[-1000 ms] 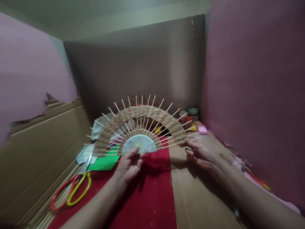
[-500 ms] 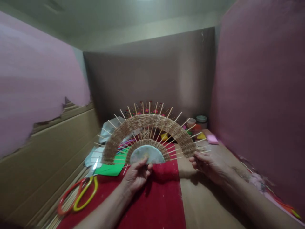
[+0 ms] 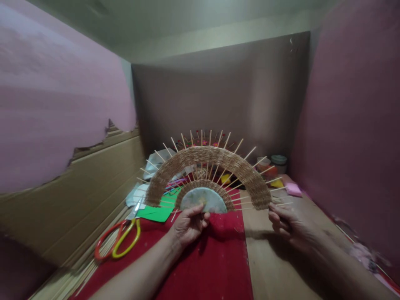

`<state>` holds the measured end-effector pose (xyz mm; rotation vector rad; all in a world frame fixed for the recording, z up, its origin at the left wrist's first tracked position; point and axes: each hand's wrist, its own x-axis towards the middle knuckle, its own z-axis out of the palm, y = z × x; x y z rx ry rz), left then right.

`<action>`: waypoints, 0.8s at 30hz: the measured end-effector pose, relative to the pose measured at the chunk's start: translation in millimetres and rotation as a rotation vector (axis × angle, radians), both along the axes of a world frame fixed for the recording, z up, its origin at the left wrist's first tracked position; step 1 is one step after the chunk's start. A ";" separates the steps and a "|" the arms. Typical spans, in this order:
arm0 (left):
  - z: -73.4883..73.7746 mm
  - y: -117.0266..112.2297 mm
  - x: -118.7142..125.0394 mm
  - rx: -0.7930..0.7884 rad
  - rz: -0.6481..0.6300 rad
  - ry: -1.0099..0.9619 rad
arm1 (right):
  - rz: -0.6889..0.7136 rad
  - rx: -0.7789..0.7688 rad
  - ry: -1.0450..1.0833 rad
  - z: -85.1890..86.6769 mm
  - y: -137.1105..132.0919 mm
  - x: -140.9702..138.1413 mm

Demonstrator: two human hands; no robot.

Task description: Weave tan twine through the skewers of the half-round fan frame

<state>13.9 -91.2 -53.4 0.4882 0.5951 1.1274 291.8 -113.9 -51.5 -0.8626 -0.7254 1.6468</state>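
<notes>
Nearest us a red cloth (image 3: 215,266) covers the left part of the brown tabletop (image 3: 271,266). Above it our left hand (image 3: 189,225) pinches tight on the pale hub of the woven half-circle (image 3: 208,160), held upright over the cloth, while our right hand (image 3: 289,223) curls closed on the stick ends at its right foot. Beyond lie scissors (image 3: 120,239), green paper (image 3: 159,211), a pink block (image 3: 293,189) and small jars (image 3: 278,160), before the cardboard back wall (image 3: 218,100) between pink side walls (image 3: 356,104).
</notes>
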 end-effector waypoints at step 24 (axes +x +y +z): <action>-5.1 1.3 -1.1 0.019 -0.073 -0.005 | -0.018 -0.128 0.078 -1.7 -1.7 -3.1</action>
